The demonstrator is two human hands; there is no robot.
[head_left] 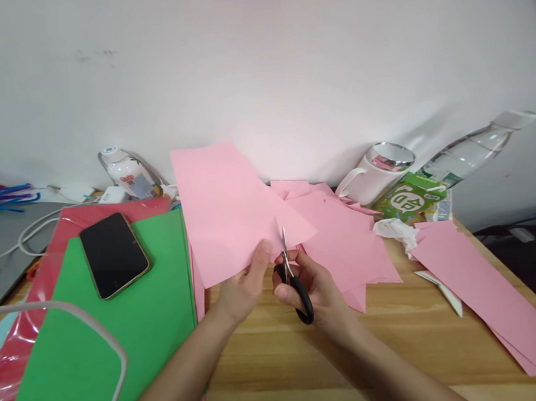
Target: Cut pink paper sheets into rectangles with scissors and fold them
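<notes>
A large sheet of pink paper [223, 203] is held up over the table by my left hand [244, 289], its thumb on top and the other fingers hidden beneath. In my right hand [316, 285] is a pair of scissors [302, 295] with black handles, fingers wrapped round the loops. The metal blades point away from me and sit at the sheet's lower right part, where a cut runs into the paper. Right of the cut, a pointed flap of the sheet sticks out. Behind the scissors lies a loose pile of cut pink paper [347, 238].
Green paper [167, 327] with a phone [114, 253] on it lies left, over red wrapping [60, 255]. A white cable [89, 320] crosses there. At the back stand a white bottle [130, 175], a mug [375, 173] and a tilted clear bottle [469, 149]. Pink strips [492, 302] lie right.
</notes>
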